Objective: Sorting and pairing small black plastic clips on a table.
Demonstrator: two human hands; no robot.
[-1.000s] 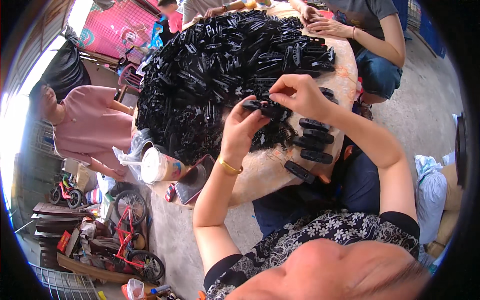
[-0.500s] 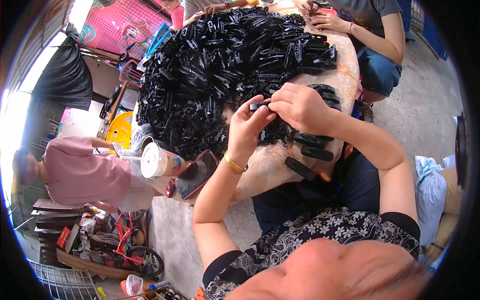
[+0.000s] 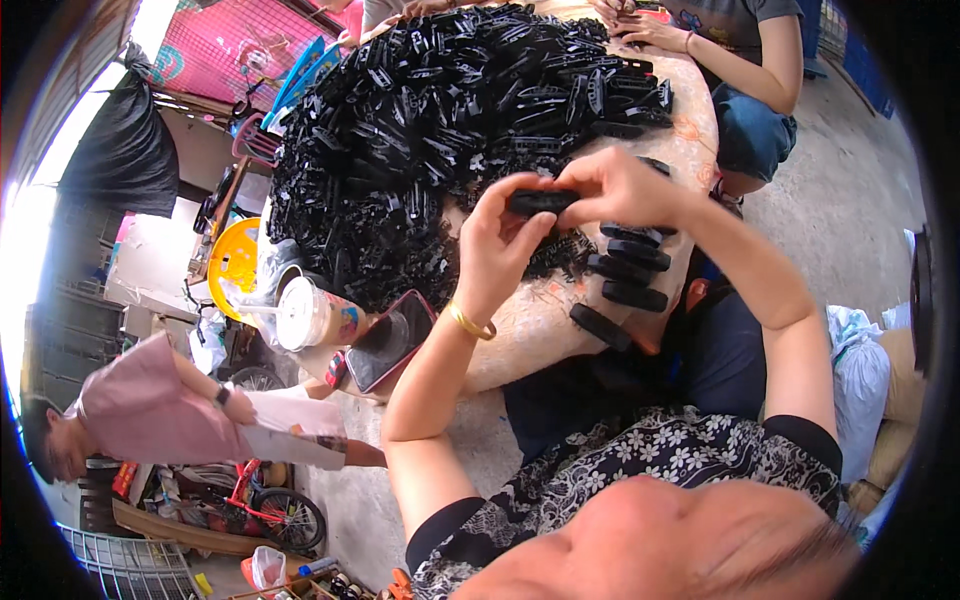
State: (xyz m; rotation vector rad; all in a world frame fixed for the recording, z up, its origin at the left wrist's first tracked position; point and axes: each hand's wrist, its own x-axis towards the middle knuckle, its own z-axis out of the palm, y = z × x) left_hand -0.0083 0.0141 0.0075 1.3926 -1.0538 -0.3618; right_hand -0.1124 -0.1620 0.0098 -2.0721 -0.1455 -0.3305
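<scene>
Over the near edge of the table, both my hands hold one black oblong plastic part point(image 3: 541, 202). My left hand point(image 3: 492, 240), with a gold bangle at its wrist, pinches the part's left end between thumb and fingers. At the other end, my right hand point(image 3: 622, 188) grips it with thumb and fingertips. Beyond the hands spreads a big heap of loose black plastic pieces point(image 3: 430, 130), long ones and small ones mixed. Several similar black oblong parts point(image 3: 634, 295) lie in a row by my right forearm, near the table's edge.
Left of my left forearm are a phone point(image 3: 392, 342), a lidded drink cup point(image 3: 305, 315) with a straw and a small red object point(image 3: 335, 370). Across the table point(image 3: 530, 340) other people's hands point(image 3: 645, 32) work. A person in pink point(image 3: 165, 410) stands at left. A red bicycle point(image 3: 285, 518) is behind.
The black part between my hands has turned and shows its long side. My right fingers have shifted to its end. The person in pink has moved nearer the lower left and turned.
</scene>
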